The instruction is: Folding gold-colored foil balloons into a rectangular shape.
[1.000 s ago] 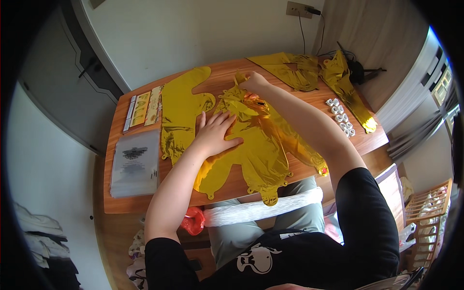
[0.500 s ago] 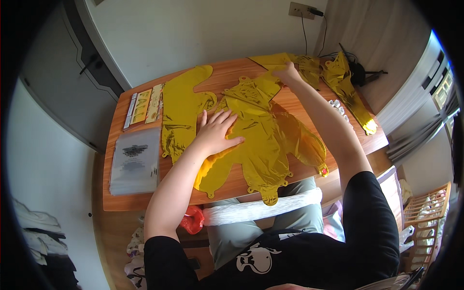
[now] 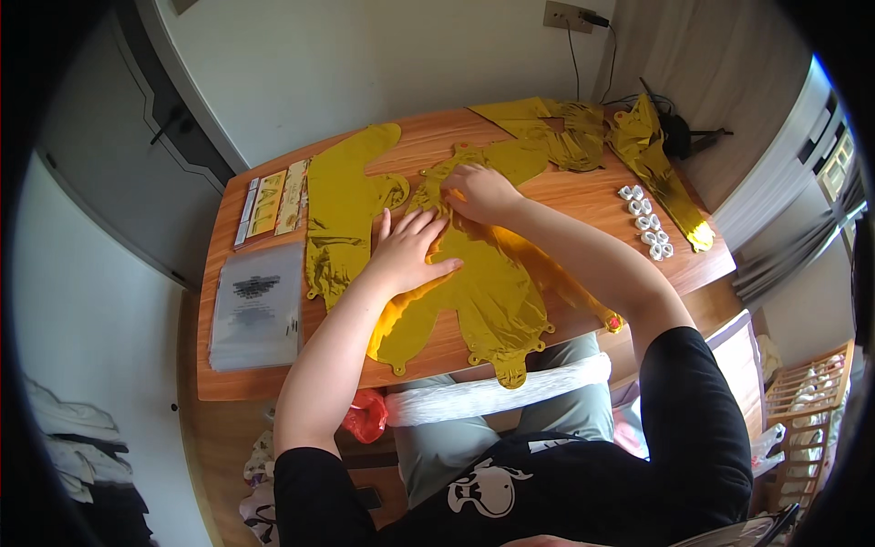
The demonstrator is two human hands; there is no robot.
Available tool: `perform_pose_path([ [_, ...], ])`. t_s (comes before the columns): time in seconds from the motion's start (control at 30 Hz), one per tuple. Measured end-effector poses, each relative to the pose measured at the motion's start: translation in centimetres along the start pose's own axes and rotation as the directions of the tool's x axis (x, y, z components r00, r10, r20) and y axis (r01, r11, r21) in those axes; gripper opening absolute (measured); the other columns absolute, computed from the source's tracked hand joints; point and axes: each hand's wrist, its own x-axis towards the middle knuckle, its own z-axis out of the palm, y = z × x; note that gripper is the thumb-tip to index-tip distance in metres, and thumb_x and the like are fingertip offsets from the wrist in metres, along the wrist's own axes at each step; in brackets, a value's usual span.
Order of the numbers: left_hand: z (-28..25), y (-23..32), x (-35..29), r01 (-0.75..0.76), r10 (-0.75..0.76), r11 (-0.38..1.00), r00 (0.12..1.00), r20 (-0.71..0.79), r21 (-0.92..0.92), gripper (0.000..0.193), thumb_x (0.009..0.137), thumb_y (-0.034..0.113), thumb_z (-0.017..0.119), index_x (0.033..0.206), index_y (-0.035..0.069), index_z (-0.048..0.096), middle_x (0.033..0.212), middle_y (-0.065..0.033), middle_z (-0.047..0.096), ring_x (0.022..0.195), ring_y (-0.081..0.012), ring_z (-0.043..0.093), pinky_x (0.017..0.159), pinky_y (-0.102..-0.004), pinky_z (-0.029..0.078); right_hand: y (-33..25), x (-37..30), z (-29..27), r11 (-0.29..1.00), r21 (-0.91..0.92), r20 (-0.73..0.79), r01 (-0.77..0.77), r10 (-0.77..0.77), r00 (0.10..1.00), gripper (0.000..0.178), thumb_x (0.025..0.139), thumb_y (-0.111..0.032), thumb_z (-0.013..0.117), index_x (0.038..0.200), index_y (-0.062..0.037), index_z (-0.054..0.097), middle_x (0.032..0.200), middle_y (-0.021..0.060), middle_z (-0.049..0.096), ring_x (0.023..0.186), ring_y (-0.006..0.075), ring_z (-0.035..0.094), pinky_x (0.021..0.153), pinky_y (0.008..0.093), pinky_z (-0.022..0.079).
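Note:
A large, flat gold foil balloon (image 3: 474, 264) with small tabs along its edges lies across the middle of the table, its lower end reaching over the front edge. My left hand (image 3: 415, 244) rests flat on its left part, fingers spread. Over the balloon's upper middle, my right hand (image 3: 483, 194) has its fingers bent and close together on the foil, which bunches beneath them; its fingertips are partly hidden. Just left of these hands lies another gold foil piece (image 3: 342, 201).
More gold foil (image 3: 565, 132) lies at the table's back right, with another strip (image 3: 656, 164) beside dark cables. Small white rolls (image 3: 645, 221) sit at right. Clear plastic sleeves (image 3: 255, 310) and a printed packet (image 3: 266, 205) lie left. A white plastic-wrapped roll (image 3: 497, 390) crosses my lap.
My right hand has moved left and nearer from the balloon's upper right tip to its upper middle. That upper part now lies flatter, and the white rolls are uncovered. My left hand stays put.

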Motion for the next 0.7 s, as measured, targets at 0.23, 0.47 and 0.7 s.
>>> perform_pose_path([
  [0.23,0.2,-0.2,0.0,-0.008,0.007,1.000,1.000,-0.007,-0.009,0.097,0.087,0.077,0.057,0.159,0.015,0.038,0.166,-0.0115,0.035,0.156,-0.0274,0.026,0.125,-0.0628,-0.001,1.2,0.5,-0.3,0.997,0.016,0.026,-0.073,0.073,0.997,0.030,0.095,-0.029,0.064,0.117,-0.0103,0.073,0.123,0.0107,0.068,0.121,0.0319,0.061,0.104,0.0443,0.049],
  [0.47,-0.2,0.0,-0.1,0.000,0.000,1.000,1.000,-0.007,-0.018,0.095,0.087,0.074,0.061,0.158,0.015,0.040,0.166,-0.0105,0.035,0.156,-0.0267,0.026,0.125,-0.0625,-0.001,3.4,1.1,0.2,0.991,0.027,-0.031,-0.129,0.130,0.991,0.028,0.092,-0.024,0.063,0.114,-0.0093,0.073,0.121,0.0121,0.068,0.119,0.0329,0.061,0.103,0.0433,0.049],
  [0.7,0.0,0.1,0.0,-0.007,0.007,0.999,1.000,-0.022,-0.035,0.094,0.087,0.071,0.064,0.158,0.015,0.041,0.167,-0.0093,0.034,0.156,-0.0261,0.027,0.126,-0.0617,-0.001,8.7,2.0,-1.2,0.940,-0.075,0.067,-0.333,0.338,0.939,0.034,0.093,-0.029,0.061,0.121,-0.0106,0.071,0.128,0.0139,0.065,0.125,0.0334,0.058,0.104,0.0430,0.049],
])
